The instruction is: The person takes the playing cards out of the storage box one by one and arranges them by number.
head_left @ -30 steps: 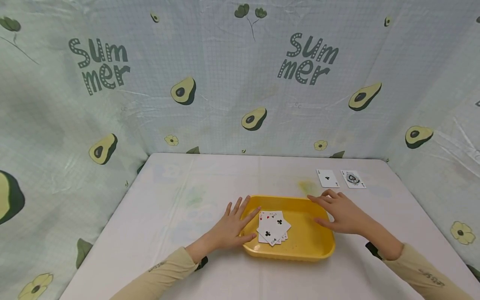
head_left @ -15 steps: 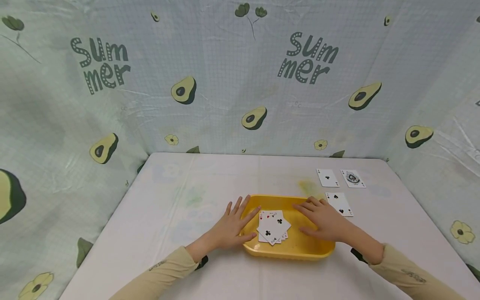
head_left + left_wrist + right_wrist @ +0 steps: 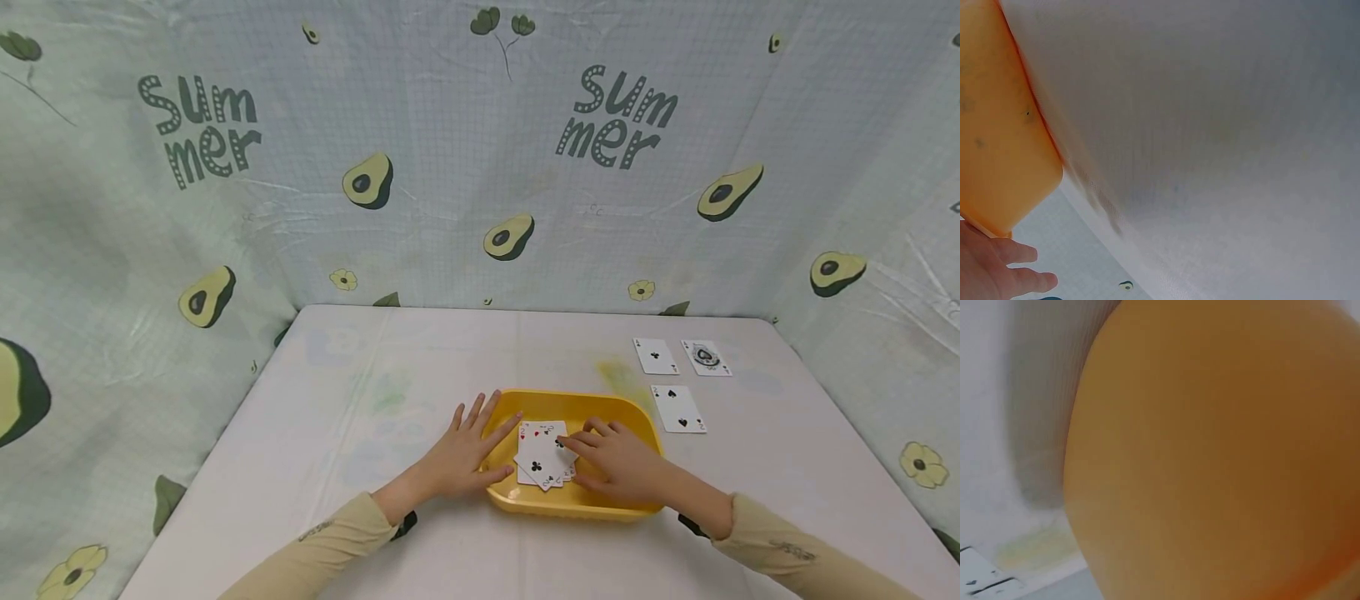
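A yellow plastic tray (image 3: 525, 497) sits on the table in the head view, with an overlapping pile of playing cards (image 3: 537, 467) face up in its left half. My left hand (image 3: 453, 462) lies spread over the tray's left rim, fingers straight. In the left wrist view part of that left hand (image 3: 991, 265) shows by the tray's outer wall (image 3: 1004, 125). My right hand (image 3: 618, 462) reaches inside the tray, its fingertips over the pile's right edge; whether they touch a card is unclear. The tray's wall (image 3: 1197, 456) fills most of the right wrist view, which hides the right fingers.
Towards the table's back right lie an ace of clubs (image 3: 655, 357) and an ace of spades (image 3: 706, 358), side by side. Nearer the tray is a two of spades (image 3: 678, 408). A printed sheet (image 3: 435, 100) hangs behind and around the white table (image 3: 390, 358).
My right hand has moved left, from above the tray's right rim to the card pile, uncovering the two of spades on the table. The left hand has stayed put.
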Motion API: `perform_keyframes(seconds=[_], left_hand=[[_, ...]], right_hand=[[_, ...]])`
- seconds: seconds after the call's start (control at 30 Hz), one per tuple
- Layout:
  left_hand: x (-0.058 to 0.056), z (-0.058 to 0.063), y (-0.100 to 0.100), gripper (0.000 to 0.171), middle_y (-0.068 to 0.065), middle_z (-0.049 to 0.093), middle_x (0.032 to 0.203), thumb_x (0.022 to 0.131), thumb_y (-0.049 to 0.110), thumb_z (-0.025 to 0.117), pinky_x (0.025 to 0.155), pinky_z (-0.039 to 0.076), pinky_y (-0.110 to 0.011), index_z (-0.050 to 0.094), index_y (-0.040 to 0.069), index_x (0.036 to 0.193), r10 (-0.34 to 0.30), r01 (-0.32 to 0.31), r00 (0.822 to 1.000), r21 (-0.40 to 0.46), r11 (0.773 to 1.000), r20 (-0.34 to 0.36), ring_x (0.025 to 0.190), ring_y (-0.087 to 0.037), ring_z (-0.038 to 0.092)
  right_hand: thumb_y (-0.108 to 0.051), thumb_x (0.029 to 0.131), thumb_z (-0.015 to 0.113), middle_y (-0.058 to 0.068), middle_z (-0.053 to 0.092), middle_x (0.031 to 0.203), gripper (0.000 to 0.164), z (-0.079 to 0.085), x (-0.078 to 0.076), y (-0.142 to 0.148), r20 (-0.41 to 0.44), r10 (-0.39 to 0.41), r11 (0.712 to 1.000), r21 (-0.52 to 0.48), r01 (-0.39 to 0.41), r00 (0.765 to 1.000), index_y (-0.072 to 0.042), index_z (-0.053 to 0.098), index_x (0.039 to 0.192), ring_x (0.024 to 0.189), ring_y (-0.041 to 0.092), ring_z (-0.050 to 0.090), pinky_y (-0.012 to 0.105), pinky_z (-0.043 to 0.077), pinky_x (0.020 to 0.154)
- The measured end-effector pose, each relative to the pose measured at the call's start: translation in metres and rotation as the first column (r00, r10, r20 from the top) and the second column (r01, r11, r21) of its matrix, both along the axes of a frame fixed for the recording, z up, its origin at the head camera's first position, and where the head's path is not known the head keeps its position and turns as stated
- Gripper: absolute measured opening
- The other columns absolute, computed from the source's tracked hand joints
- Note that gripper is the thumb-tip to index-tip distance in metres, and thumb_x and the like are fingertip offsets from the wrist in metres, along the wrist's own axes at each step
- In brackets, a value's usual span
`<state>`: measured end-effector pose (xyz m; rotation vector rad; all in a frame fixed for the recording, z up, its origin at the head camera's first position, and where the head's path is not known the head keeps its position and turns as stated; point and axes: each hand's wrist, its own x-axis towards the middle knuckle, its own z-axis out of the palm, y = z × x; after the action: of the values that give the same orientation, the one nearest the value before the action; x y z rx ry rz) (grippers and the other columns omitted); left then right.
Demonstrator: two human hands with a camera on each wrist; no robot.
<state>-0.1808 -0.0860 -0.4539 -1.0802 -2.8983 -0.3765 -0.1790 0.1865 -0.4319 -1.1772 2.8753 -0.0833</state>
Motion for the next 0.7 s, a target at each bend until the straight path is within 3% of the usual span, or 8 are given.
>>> perform_keyframes(seconds=[0.33,0.7], left_hand=[[0.000,0.001,0.000,0.068,-0.012,-0.004,0.151,0.087,0.054,0.037,0.103,0.016,-0.061,0.010,0.027,0.144,0.004,-0.004,1.000,0.000,1.000,0.006,0.136,-0.042,0.010],[0.001,-0.001,0.000,0.069,-0.013,-0.005,0.151,0.088,0.052,0.039,0.102,0.017,-0.062,0.010,0.027,0.144,-0.005,0.005,1.000,0.005,1.000,-0.013,0.135,-0.043,0.011]], right_hand=[[-0.045,0.088,0.046,-0.008,0.058,0.118,0.046,-0.010,-0.001,-0.007,-0.011,0.044,0.997,0.062,-0.043,0.999,-0.023,0.049,0.128,0.104,0.016,0.043,0.037,0.038,0.083],[-0.045,0.088,0.046,0.000,0.052,0.115,0.044,-0.020,0.000,-0.009,-0.050,0.099,0.991,0.091,-0.094,0.994,-0.024,0.048,0.127,0.105,0.020,0.042,0.035,0.039,0.076]])
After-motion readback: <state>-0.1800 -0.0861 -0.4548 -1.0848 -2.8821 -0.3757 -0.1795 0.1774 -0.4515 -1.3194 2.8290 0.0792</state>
